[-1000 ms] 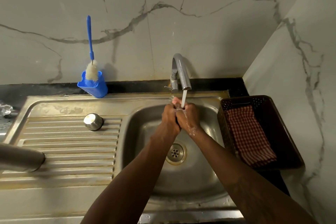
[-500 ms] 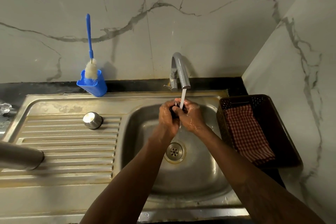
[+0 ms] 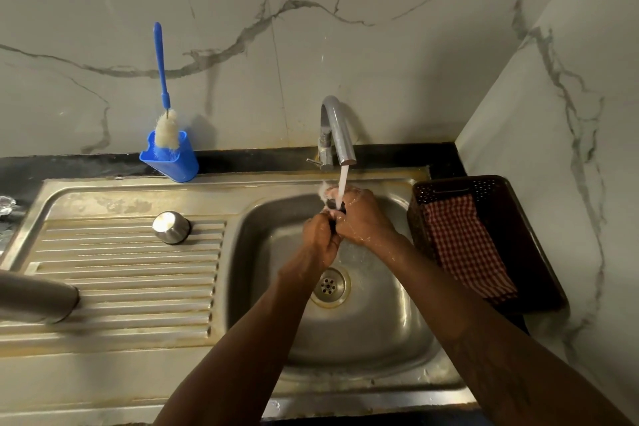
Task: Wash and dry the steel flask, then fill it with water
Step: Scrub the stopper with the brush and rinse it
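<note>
Both hands under the running tap, over the sink (image 3: 408,339).
My forearms converge; left hand (image 3: 320,240) and right hand (image 3: 363,216) close together around a small dark object (image 3: 340,207). Steel flask (image 3: 36,296) lies on the drainboard, far left.

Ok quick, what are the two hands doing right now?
Left hand: closed on a small dark object under the tap water.
Right hand: closed on the same object.

Dim, warm light from above. Glare on the sink (image 3: 387,332) basin toward 6 o'clock; the brush holder (image 3: 171,157) casts a soft shadow toward 3 o'clock. Hands motion-blurred; straight edges bow at the frame margins.
</note>
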Motion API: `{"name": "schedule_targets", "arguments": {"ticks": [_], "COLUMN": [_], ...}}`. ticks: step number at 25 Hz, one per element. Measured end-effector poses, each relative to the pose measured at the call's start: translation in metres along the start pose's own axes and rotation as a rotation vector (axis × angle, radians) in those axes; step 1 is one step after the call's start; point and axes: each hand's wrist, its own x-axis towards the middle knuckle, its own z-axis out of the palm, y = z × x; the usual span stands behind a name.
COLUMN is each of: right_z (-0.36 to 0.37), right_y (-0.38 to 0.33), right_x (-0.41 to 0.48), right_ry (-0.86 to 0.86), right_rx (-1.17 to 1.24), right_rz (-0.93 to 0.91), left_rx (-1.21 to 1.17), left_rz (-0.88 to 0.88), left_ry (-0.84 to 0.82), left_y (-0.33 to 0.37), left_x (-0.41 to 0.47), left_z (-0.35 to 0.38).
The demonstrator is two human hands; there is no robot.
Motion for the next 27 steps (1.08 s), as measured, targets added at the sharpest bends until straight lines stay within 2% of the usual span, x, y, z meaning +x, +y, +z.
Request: {"name": "schedule_targets", "arguments": {"ticks": [4,6,8,11,14,16,18,21,23,25,27], "right_z": [0.002,-0.001,-0.002,-0.002,0.003,0.009,0.015,0.022,0.02,0.015,0.013], "right_y": [0.008,0.008,0.01,0.014,0.01,0.008,0.005,0.003,0.001,-0.002,-0.002], "right_x": [0.002,0.004,0.005,0.006,0.008,0.008,0.005,-0.006,-0.012,-0.015,-0.014], "right_ry": [-0.035,-0.097,-0.12,-0.035,0.007,0.034,0.057,0.015,0.111,0.262,0.296], "right_rx": [0.263,0.328,0.31,0.28,0.19,0.166,0.145,0.108,0.132,0.052,0.011], "right_rz": [0.093,0.108,0.104,0.139,0.115,0.157,0.186,0.069,0.088,0.135,0.157], "left_rx": [-0.091,-0.04,0.07,0.266,0.279,0.159,0.05,0.093,0.019,-0.059,-0.082], "left_rz": [0.036,0.049,0.075,0.128,0.127,0.09,0.034,0.024,0.034,0.041,0.044], "left_ry": [-0.073,-0.116,-0.173,-0.201,-0.264,-0.355,-0.308,-0.156,-0.137,-0.155,-0.205], "left_y": [0.013,0.014,0.012,0.012,0.016,0.019,0.023,0.025,0.025,0.023,0.021], "left_x": [0.004,0.002,-0.001,0.002,0.004,-0.002,-0.01,-0.008,-0.009,-0.008,-0.009], "left_z": [-0.007,-0.012,-0.014,-0.018,-0.024,-0.026,-0.022,-0.016,-0.014,-0.013,-0.011]}}
